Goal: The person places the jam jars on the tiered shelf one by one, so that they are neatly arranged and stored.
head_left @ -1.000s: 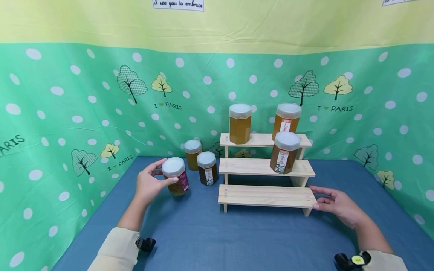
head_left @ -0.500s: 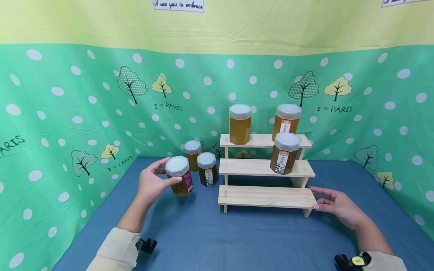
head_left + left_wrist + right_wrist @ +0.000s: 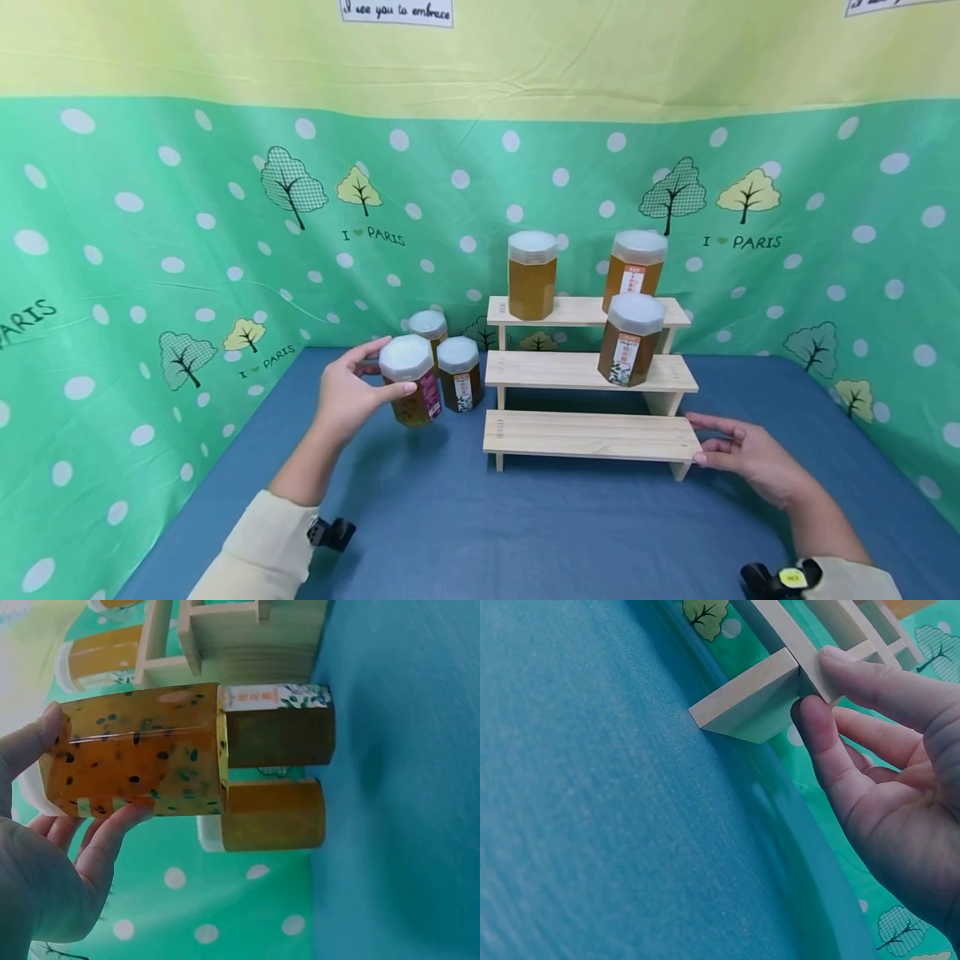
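Note:
My left hand (image 3: 351,392) grips a white-lidded jar (image 3: 409,400) with a purple label, held off the table. In the left wrist view, dark seeds show through that jar's amber filling. Just behind it stand a dark brown jar (image 3: 460,383) and a golden jar (image 3: 432,323), the latter partly hidden. My right hand (image 3: 753,458) pinches the right end of the lowest step of a three-step wooden display shelf (image 3: 592,435); the right wrist view shows thumb and finger at the board's corner (image 3: 810,675).
Two honey-coloured jars, a left one (image 3: 532,279) and a right one (image 3: 637,254), stand on the top step. A brown labelled jar (image 3: 630,342) is on the middle step. Blue cloth (image 3: 540,533) covers the table, and a green dotted curtain (image 3: 465,208) hangs behind.
My left hand has carried the seeded jar rightward and slightly up; it now covers part of the golden jar. My right hand has stayed at the shelf.

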A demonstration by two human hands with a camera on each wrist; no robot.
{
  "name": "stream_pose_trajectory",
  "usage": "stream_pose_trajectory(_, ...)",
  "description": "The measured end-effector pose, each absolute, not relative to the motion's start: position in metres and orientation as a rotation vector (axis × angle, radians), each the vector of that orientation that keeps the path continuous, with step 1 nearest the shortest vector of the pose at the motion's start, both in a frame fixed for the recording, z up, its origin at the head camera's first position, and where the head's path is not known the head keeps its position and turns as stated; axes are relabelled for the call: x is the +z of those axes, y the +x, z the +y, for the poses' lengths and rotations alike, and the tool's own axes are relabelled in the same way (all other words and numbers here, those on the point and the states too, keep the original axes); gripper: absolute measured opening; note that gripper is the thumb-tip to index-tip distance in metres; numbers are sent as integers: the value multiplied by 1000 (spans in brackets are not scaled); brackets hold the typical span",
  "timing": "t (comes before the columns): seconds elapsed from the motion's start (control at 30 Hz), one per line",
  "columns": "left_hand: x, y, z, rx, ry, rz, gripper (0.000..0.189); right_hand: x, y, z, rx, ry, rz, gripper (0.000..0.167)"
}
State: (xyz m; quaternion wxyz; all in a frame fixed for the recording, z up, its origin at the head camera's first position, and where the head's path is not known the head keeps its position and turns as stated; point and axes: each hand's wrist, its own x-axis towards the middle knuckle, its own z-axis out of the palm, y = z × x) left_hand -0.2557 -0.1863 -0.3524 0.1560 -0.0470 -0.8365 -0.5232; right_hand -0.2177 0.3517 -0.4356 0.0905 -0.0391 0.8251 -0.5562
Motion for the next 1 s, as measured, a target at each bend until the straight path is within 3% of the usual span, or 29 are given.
stream_pose_trajectory(1.0, -314, -255, -134, -1549, -238, -2391, 74, -435, -217, 352, -1639, -134, 2456, 78)
